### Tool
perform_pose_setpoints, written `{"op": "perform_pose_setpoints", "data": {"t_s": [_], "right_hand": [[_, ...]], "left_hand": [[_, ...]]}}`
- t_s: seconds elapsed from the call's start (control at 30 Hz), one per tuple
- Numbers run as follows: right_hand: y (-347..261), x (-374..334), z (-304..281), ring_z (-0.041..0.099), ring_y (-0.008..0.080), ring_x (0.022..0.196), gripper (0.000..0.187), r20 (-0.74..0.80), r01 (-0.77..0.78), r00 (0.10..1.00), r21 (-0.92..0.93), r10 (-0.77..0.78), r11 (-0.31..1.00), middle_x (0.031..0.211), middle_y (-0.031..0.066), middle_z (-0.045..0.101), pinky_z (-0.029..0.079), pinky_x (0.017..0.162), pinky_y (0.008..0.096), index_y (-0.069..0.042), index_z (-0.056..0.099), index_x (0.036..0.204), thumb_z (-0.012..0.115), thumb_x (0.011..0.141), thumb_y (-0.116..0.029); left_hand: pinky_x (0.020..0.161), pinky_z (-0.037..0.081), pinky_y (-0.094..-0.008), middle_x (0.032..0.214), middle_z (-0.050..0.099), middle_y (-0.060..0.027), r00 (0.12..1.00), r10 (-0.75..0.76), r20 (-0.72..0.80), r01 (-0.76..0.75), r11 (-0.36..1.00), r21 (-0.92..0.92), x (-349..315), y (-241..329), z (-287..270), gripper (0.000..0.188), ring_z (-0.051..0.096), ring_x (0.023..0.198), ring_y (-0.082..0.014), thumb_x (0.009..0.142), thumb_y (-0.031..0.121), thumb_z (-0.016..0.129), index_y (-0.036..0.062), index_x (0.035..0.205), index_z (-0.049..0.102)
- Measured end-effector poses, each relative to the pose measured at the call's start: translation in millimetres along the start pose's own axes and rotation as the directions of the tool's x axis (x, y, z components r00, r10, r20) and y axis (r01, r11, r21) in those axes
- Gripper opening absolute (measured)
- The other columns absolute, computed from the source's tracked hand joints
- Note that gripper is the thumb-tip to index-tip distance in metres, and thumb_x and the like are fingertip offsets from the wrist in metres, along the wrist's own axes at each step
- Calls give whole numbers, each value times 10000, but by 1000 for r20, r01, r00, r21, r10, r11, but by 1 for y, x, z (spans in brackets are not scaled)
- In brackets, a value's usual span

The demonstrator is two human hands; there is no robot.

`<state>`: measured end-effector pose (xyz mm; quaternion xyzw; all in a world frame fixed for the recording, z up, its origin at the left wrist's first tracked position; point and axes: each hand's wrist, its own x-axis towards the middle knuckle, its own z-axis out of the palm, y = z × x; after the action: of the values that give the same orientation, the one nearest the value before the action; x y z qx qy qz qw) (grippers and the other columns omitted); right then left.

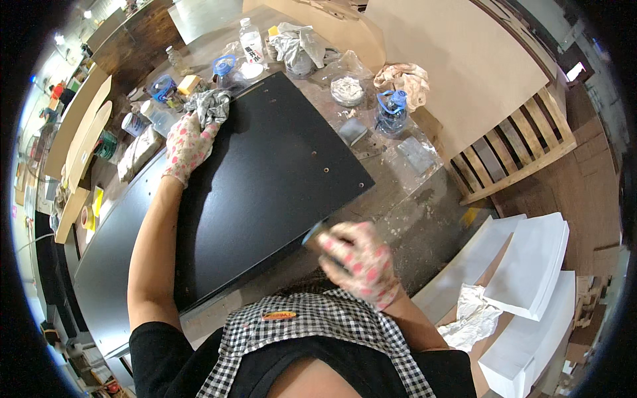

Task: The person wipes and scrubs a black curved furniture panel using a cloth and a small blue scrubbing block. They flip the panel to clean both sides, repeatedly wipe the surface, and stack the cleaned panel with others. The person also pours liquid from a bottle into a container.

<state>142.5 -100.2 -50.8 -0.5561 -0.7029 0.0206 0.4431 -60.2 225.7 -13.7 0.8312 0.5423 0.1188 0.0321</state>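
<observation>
The black panel (262,179)'s long axis points upper right. My outstretched left hand (189,149) clutches a grey rag (211,105), my right hand (361,264) a blurred object (314,235).

Slatted wooden frame (490,159) beside big tan sheet (458,66)
Also spotted white panels (534,265) at lower right, crumpled cloth (470,317) among them

On my feed I see bold dark characters on the bottle (251,44) and small lettering on the apron's (332,318) orange tag (279,316).
</observation>
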Motion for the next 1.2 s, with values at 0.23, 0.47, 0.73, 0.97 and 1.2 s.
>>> {"op": "perform_pose_setpoints", "data": {"t_s": [0.23, 0.47, 0.73, 0.97, 1.2], "right_hand": [[14, 14, -14, 605, 315, 970, 510, -314, -292, 928, -285, 199, 913, 1106, 159, 577, 543, 795, 390, -71, 572, 1292, 746, 813, -75], [-56, 9, 37, 628, 282, 945, 383, -32, 64, 997, -41, -66, 997, 1076, 117, 607, 553, 791, 378, -75, 691, 1157, 779, 788, -126], [-113, -3, 94, 599, 327, 992, 414, -155, -67, 987, -232, 31, 970, 1111, 165, 585, 539, 808, 409, -45, 661, 1163, 781, 786, -166], [-93, -1, 86, 582, 347, 984, 393, -238, -256, 958, -456, 161, 852, 1124, 169, 569, 522, 821, 444, -84, 612, 1196, 718, 824, -153], [-122, 15, 93, 591, 324, 921, 331, -215, -262, 959, -432, 183, 863, 1050, 182, 567, 528, 750, 428, -83, 613, 1154, 692, 850, -188]], "left_hand": [[937, 474, -478, 1102, 661, -246, 993, -34, -110, 42, 997, 67, -38, -59, -10, 457, 618, 1069, -410, 894, 387, 601, -19, 1098, 646], [895, 462, -483, 1041, 654, -252, 982, -148, -117, 155, 987, 52, -110, -204, -43, 418, 606, 1020, -414, 899, 368, 595, -20, 1048, 635], [1034, 393, -482, 1268, 578, -260, 994, -98, -49, 100, 994, 36, -150, -311, -53, 496, 514, 1201, -425, 889, 308, 599, -21, 1258, 557], [1014, 407, -484, 1214, 594, -274, 991, -18, -132, 23, 999, 30, -151, -316, -47, 524, 529, 1180, -427, 882, 317, 628, -58, 1236, 539], [932, 443, -488, 1109, 629, -235, 992, 14, -122, -12, 1000, 16, -152, -308, -54, 429, 572, 1068, -427, 863, 306, 639, -9, 1150, 589]]}}
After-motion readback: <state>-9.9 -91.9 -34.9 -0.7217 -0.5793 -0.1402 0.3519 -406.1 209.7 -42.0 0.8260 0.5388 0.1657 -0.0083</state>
